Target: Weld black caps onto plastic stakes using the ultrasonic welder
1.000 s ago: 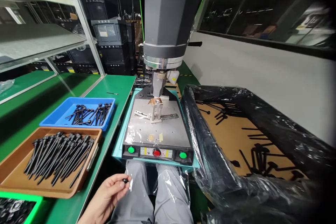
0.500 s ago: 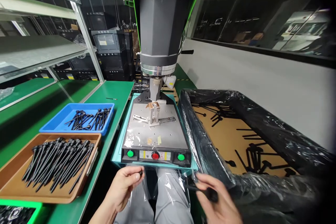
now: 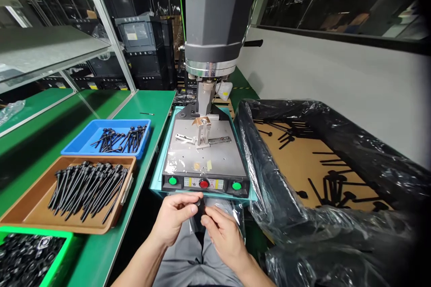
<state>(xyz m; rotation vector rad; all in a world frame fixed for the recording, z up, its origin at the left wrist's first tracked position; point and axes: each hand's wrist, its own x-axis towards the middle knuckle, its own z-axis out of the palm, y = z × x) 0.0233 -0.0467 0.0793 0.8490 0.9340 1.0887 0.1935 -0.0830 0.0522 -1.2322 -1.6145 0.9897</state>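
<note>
My left hand (image 3: 177, 216) and my right hand (image 3: 222, 229) meet over my lap, just in front of the machine's control panel. Between their fingertips is a small black part (image 3: 201, 207); the fingers cover most of it. Thumb and forefinger of my left hand pinch it from the left, while the closed fingers of my right hand grip it from the right. Whether a rod extends from it inside my right hand cannot be seen. Behind the panel, a metal fixture (image 3: 203, 134) stands on the grey machine plate (image 3: 188, 160), under the pressing head (image 3: 205, 98).
On the green bench at left are a brown tray (image 3: 23, 215) of black headed rods, a blue tray (image 3: 79, 141) with more rods, and a green bin (image 3: 62, 258) of small black pieces. A plastic-lined box (image 3: 279, 179) with black rods stands at right. Buttons line the panel (image 3: 204, 183).
My right hand has moved left from beside the lined box, where it held a black headed rod, to meet my left hand. My left hand has shifted slightly right and up. The view has tilted down.
</note>
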